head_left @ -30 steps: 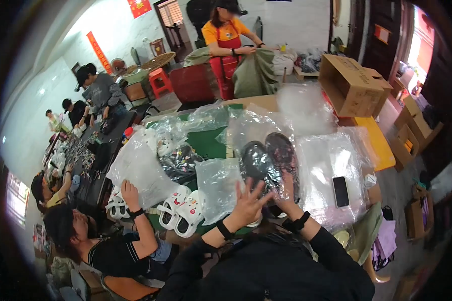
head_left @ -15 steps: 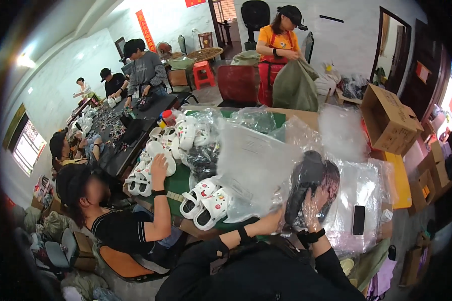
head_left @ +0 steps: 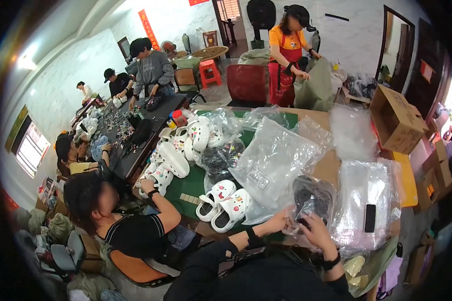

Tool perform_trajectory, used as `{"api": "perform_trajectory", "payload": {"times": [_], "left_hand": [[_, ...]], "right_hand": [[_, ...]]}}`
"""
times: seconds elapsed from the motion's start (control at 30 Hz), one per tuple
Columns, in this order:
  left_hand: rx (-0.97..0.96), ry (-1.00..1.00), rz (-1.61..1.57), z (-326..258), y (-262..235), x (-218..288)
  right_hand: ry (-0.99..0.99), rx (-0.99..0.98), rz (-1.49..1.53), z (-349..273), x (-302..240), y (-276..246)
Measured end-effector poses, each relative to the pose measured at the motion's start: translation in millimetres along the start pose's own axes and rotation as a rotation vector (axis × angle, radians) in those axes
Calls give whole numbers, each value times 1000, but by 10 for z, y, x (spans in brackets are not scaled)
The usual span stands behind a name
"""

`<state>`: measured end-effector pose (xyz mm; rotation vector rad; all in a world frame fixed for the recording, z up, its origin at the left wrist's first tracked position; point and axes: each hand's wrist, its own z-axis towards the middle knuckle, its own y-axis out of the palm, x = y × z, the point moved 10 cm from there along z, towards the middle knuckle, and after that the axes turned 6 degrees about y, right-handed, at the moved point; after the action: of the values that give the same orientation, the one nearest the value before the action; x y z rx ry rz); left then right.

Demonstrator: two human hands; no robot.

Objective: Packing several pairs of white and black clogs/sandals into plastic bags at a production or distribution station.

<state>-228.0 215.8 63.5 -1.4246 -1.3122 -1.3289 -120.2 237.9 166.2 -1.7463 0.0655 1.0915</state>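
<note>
A pair of black clogs [head_left: 312, 193] lies inside a clear plastic bag on the table, in front of me. My left hand [head_left: 282, 220] pinches the near left part of that bag, its fingers closed on the plastic. Beside it my right hand [head_left: 316, 233] has curled fingers at the bag's near end, also on the plastic; its fingertips are partly hidden. To the left stands a pair of white clogs [head_left: 230, 206] with colourful charms. A large empty clear bag [head_left: 273, 158] lies just beyond the clogs and my left hand.
A stack of flat clear bags [head_left: 355, 195] lies on the right, with a black phone [head_left: 369, 218] on it. More white clogs [head_left: 173, 159] are heaped at left, where a seated co-worker [head_left: 135, 223] reaches in. A cardboard box [head_left: 398, 120] sits at the far right.
The bagged black clogs now lie flatter, and both my hands have come together at the bag's near end. The seated co-worker's hand has moved lower; the person in orange has shifted the green sack.
</note>
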Motion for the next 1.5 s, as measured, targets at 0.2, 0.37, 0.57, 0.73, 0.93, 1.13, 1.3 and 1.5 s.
{"api": "perform_trajectory", "payload": {"times": [0.2,0.37,0.57,0.73,0.93,1.13,1.3,1.5], "left_hand": [[-62,197,182,-2,52,183],[-375,382,584,-295,586,720],[-583,512,548,-664,932,809],[-578,470,341,-812,1274,728],[-659,399,464,-650,1598,378],[-871,487,659,-597,2095,-142],[-974,562,920,-394,2642,-521],[-1061,936,1441,-198,3353,-850]], "right_hand": [[-65,527,-364,-498,-619,-665],[24,343,-399,-262,-139,-51],[75,571,-502,-744,-183,36],[232,885,-353,-1399,-38,-329],[414,1399,56,-2546,346,-799],[534,1908,249,-3834,819,-872],[718,1931,574,-4296,1199,-832],[1157,1575,212,-4479,1607,-773]]}}
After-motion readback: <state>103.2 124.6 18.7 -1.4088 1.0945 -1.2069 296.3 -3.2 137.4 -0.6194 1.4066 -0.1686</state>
